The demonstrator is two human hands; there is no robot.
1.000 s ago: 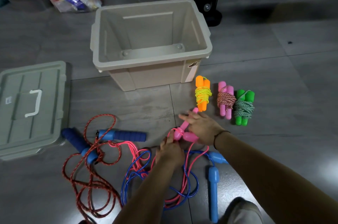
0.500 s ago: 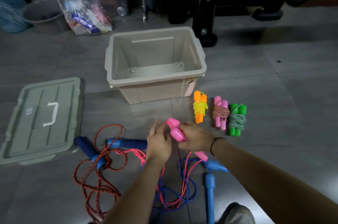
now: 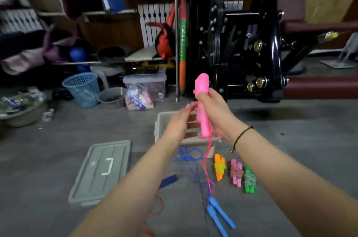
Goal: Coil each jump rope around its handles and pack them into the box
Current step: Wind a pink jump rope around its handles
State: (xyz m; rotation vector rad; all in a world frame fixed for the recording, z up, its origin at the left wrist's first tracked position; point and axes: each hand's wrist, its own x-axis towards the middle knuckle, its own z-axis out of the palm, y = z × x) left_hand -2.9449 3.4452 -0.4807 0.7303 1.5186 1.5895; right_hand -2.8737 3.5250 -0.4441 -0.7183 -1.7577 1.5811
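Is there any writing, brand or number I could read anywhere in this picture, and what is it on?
Nothing here can be read.
On the grey lid, a small sticker: too blurred to read.
Print inside the clear bag: too blurred.
Marks on the green and orange pole: too blurred.

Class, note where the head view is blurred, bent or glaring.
Head view: motion blur smears the left hand and pink handles; wide-angle stretch warps the edges; glints spot the black machine; the coiled ropes are readable.
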